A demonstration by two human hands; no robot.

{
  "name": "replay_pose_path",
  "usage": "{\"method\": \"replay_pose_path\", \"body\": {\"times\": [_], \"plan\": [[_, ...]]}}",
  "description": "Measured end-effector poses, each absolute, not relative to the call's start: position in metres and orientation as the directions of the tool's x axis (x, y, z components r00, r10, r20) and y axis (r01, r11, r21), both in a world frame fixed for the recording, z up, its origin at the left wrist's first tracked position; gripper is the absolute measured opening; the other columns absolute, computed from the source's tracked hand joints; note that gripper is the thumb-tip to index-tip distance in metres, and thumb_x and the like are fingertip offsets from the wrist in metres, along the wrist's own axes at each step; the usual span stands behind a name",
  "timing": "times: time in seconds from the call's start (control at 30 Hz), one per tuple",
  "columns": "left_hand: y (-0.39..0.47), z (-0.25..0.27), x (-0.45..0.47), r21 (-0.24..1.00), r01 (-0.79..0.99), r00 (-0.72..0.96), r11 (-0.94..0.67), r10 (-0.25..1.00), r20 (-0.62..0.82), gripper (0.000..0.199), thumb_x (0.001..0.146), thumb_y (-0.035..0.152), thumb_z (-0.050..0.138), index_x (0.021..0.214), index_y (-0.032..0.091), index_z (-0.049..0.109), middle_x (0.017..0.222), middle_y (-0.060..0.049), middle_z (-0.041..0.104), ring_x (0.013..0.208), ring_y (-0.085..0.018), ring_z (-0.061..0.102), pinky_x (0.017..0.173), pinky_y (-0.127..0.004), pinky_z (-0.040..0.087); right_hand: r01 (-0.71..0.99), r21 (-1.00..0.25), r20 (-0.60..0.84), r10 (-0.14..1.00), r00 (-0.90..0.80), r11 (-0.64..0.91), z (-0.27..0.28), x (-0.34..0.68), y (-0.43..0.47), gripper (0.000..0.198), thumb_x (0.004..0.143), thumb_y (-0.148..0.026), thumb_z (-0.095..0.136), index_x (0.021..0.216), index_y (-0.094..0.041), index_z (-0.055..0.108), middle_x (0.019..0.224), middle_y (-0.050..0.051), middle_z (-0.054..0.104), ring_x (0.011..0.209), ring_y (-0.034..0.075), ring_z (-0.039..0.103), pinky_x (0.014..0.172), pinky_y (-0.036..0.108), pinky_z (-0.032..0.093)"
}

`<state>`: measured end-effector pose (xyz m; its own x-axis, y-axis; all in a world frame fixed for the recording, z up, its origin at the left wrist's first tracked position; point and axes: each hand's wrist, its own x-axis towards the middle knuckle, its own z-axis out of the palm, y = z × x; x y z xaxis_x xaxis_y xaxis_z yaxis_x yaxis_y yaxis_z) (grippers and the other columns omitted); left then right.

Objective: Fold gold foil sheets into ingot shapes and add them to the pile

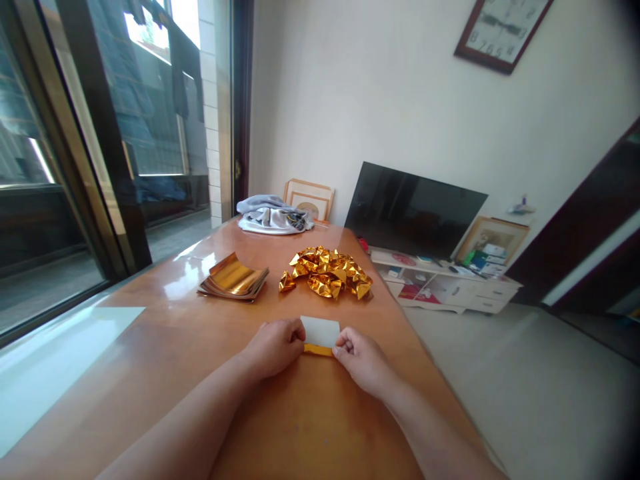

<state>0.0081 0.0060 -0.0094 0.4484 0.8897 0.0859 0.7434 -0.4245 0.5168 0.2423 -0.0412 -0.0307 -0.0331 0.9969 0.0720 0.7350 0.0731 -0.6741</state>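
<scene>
Folding the near edge of a paper sheet (321,329) seems to be the step in hand: a gold strip (319,350) shows along that edge, the pale side facing up beyond it. The sheet is on or just above the counter (280,427), between the left hand (280,345) and the right hand (364,360), each grip pinching one end of the strip. The next move likely calls for even pressure along the crease, corners aligned.

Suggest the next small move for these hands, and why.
I would probably fold the paper over once more at its near edge: a gold strip already shows there, the left hand and right hand are at its two ends, and the pale part beyond looks unfolded.
</scene>
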Motion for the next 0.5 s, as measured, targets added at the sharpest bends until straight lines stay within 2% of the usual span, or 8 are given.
{"method": "replay_pose_path", "body": {"times": [0.2,0.5], "plan": [[0.0085,-0.0138,0.0093,0.514,0.735,0.460,-0.442,0.882,0.101,0.010,0.078,0.020,0.054,0.082,0.023,0.063,0.084,0.001,0.071,0.073,-0.017,0.062,0.060,-0.025,0.035,0.769,-0.636,0.087,0.996,-0.021,0.072,-0.0288,0.2406,-0.0404,0.012,0.087,-0.031,0.058,0.079,-0.022,0.061,0.069,-0.003,0.063,0.062,0.013,0.054,0.054,0.022,0.029],[0.0065,-0.0186,0.0132,0.432,0.752,0.472,-0.498,0.864,0.174,0.009,0.078,0.017,0.053,0.081,0.023,0.060,0.087,-0.001,0.070,0.079,-0.019,0.061,0.065,-0.027,0.037,0.790,-0.613,0.076,0.997,0.023,0.028,-0.0238,0.2366,-0.0419,0.008,0.084,-0.028,0.060,0.078,-0.023,0.062,0.069,-0.003,0.066,0.062,0.013,0.055,0.053,0.023,0.027]]}}
